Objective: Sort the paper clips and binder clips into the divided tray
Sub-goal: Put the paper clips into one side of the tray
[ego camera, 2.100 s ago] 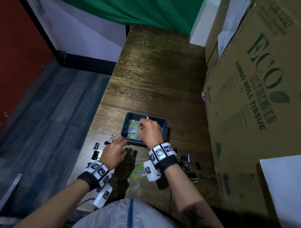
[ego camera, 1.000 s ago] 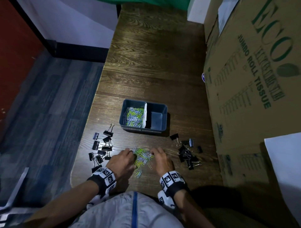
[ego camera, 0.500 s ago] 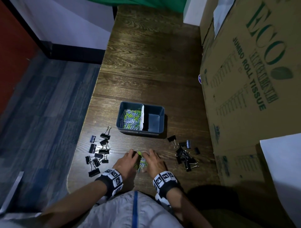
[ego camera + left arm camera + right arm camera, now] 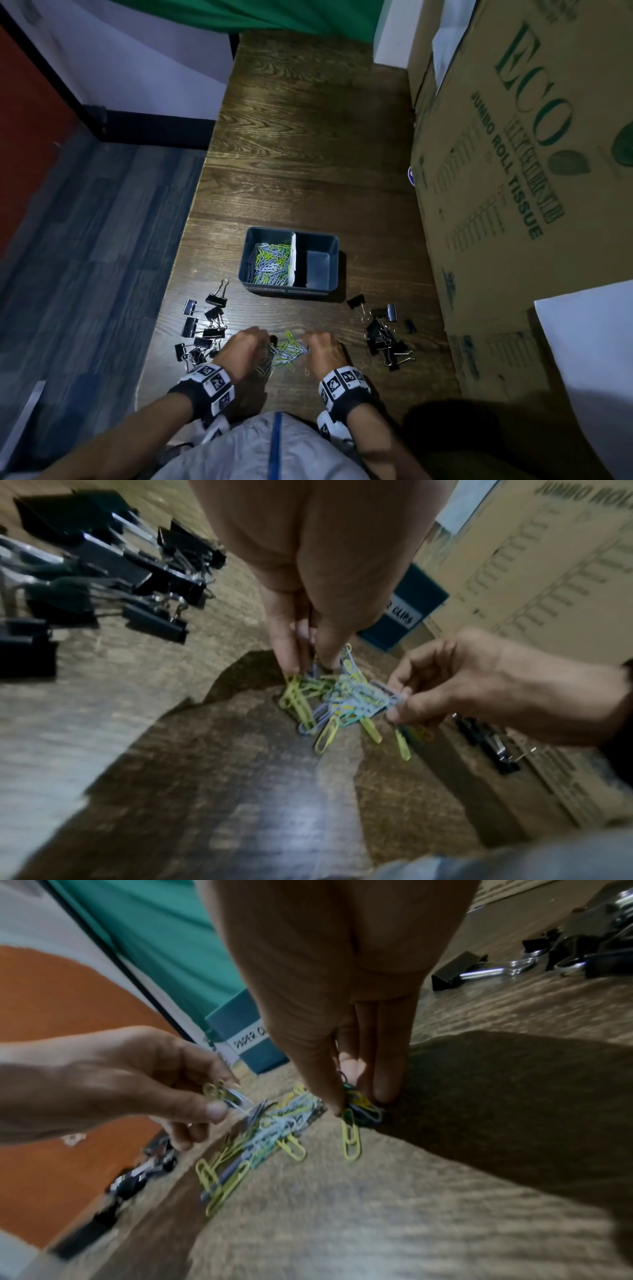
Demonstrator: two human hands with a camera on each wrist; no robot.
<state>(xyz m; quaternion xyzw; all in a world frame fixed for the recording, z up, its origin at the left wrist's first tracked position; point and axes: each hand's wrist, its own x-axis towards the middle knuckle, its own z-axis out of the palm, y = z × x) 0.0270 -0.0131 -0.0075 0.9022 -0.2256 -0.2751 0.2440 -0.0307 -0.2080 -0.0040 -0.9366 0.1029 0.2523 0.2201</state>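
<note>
Both hands, left hand (image 4: 245,347) and right hand (image 4: 322,349), pinch paper clips (image 4: 286,351) from a near-tabletop heap; divided tray (image 4: 317,293), long axis left-right, lies beyond.

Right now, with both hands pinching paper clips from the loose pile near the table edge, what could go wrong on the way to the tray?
1. The clips look tangled; those dangling below the right hand and left hand may drop on the way.
2. A stray clip lies close to the near table edge, so a sweep could knock it off.
3. The tray has an empty right compartment; a careless drop could mix clips there.
</note>
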